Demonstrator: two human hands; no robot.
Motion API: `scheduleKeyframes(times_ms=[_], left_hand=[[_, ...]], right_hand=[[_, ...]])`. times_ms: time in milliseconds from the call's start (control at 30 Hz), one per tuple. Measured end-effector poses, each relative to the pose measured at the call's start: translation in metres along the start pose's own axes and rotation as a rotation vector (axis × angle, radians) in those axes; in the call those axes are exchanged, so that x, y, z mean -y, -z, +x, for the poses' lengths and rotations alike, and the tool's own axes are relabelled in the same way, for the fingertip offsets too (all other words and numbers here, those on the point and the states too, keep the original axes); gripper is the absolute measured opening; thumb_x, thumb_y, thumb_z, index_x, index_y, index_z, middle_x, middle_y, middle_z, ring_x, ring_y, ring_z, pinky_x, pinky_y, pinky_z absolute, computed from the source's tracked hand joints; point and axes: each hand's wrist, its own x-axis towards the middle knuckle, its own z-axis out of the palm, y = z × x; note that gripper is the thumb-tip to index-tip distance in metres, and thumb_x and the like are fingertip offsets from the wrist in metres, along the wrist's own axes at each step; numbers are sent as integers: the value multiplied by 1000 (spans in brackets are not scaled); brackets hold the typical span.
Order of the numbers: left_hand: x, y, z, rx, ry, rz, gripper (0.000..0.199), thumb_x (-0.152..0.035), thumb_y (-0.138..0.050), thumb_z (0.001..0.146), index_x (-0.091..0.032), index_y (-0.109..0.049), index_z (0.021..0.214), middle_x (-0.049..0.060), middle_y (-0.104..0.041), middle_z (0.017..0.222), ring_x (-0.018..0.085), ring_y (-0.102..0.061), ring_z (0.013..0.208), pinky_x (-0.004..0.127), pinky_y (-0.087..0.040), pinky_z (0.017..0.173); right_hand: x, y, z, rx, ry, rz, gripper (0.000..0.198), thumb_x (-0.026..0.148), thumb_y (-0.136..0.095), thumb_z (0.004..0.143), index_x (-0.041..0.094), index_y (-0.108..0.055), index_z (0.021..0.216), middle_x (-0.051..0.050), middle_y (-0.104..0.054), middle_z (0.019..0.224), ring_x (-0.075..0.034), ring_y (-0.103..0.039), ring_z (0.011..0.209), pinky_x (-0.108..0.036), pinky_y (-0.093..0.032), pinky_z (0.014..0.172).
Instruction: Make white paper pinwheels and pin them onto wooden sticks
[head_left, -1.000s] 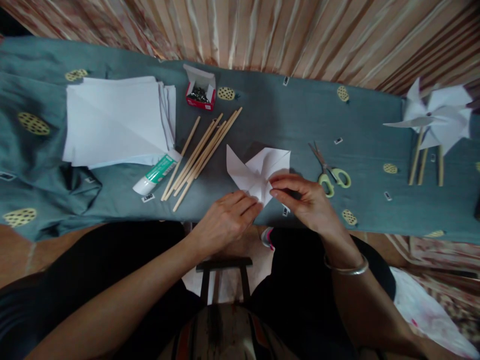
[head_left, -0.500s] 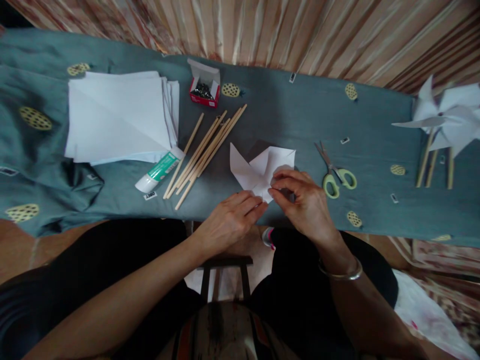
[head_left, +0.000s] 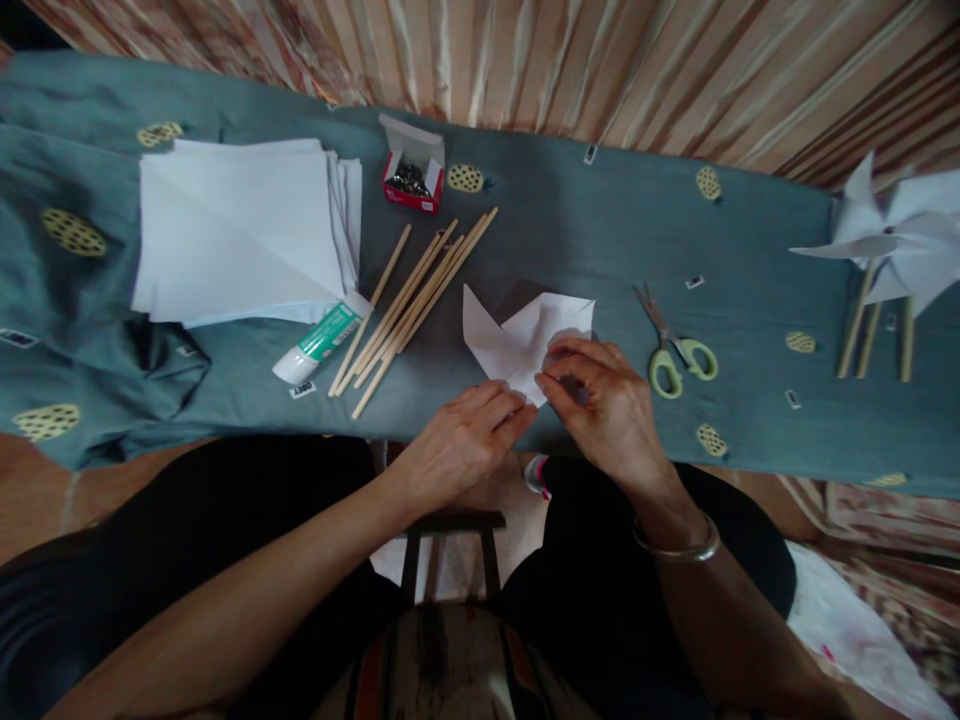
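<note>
A white paper pinwheel (head_left: 519,345), partly folded with its points curling up, lies near the front edge of the cloth-covered table. My left hand (head_left: 474,428) pinches its lower left edge between thumb and fingers. On the paper's right side, my right hand (head_left: 600,395) grips a fold with thumb and index finger, close to the centre. My fingers hide part of the paper's lower portion. Green-handled scissors (head_left: 670,345) lie to the right of my right hand. Several wooden sticks (head_left: 420,300) rest to the left of the paper.
A stack of white paper (head_left: 240,230) lies at the left, with a glue stick (head_left: 319,340) at its lower corner. Behind the sticks stands an open red box (head_left: 412,190) of small metal pieces. Finished-looking pinwheels (head_left: 900,235) on sticks lie far right. A pleated curtain (head_left: 570,70) hangs behind.
The view has shifted very slightly, so the table things appear a little further right. Both hands keep nearly the same hold on the paper pinwheel.
</note>
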Motion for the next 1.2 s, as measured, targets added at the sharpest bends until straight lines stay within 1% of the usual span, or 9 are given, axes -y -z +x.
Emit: scheduleKeyframes(times_ms=[267,667,933,1200], left_hand=[[-1,0,0,-10,2,-18,22,-12,-50,95,-7,-60,113,11,-68,103,21,-60,99,35,-57,88],[-2,1,0,15,16,-32,21,-14,-46,97,-7,-60,112,11,-67,104,21,-60,102,36,-56,90],[-3,1,1,29,20,-30,20,-14,-49,96,-7,-61,110,11,-67,102,22,-61,101,36,-56,90],[-2,1,1,51,39,-48,22,-16,-43,98,-9,-60,111,11,-66,103,21,-60,102,37,-56,89]], right_hand=[[0,-1,0,8,22,-21,7,24,-62,88,22,-67,83,-7,-71,110,-25,-64,102,-43,-50,93],[-1,-4,0,-37,65,-32,7,25,-64,89,21,-66,84,-8,-70,111,-24,-64,107,-41,-50,95],[-2,-6,-1,-47,66,-16,7,23,-64,88,20,-65,83,-9,-70,113,-25,-64,108,-41,-50,95],[-1,-5,0,-43,57,-10,7,24,-62,90,21,-64,84,-8,-69,116,-25,-63,109,-42,-51,93]])
